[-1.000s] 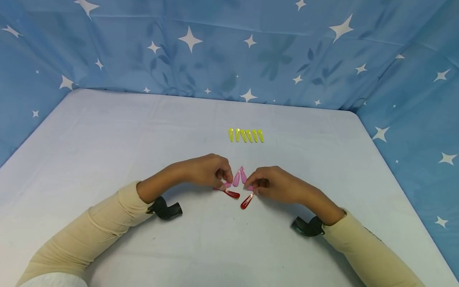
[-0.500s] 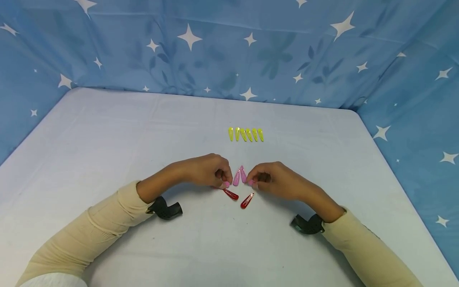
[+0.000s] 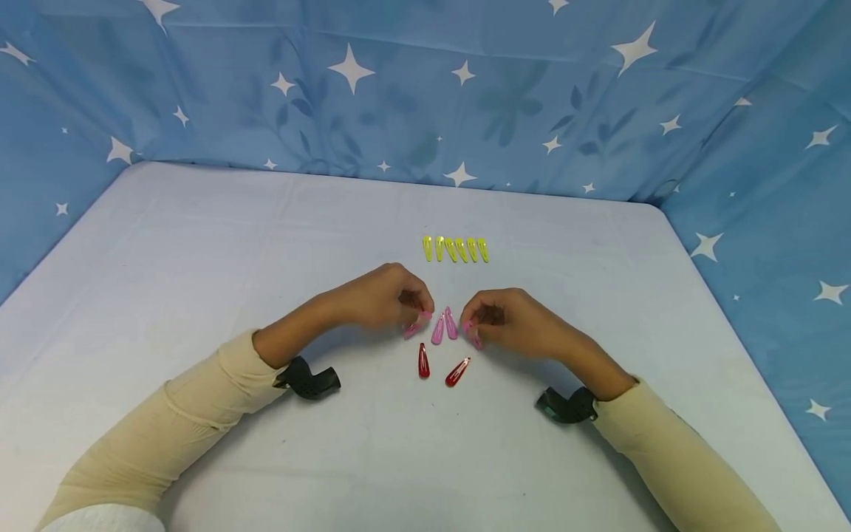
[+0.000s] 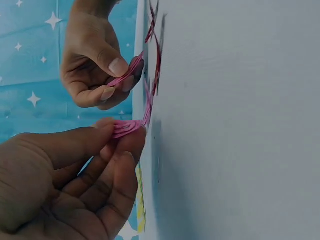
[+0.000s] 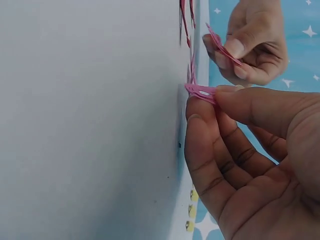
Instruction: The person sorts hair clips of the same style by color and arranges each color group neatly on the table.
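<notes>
Left hand (image 3: pixel 382 299) pinches pink hair clip (image 4: pixel 127 128), right hand (image 3: pixel 518 321) pinches second clip (image 5: pixel 200 90); two loose pink clips (image 3: pixel 439 329) lie between them.

Backdrop (image 3: pixel 399 140): Blue fabric hangs behind and along both sides, printed with white four-pointed stars (image 3: pixel 350 70) and darker leaves (image 3: pixel 303 110).
Worktop (image 3: pixel 372 458): Pale and lightly creased, its far corners rounded, its back edge against the fabric.
Light: Even across the surface, with soft shadows.
</notes>
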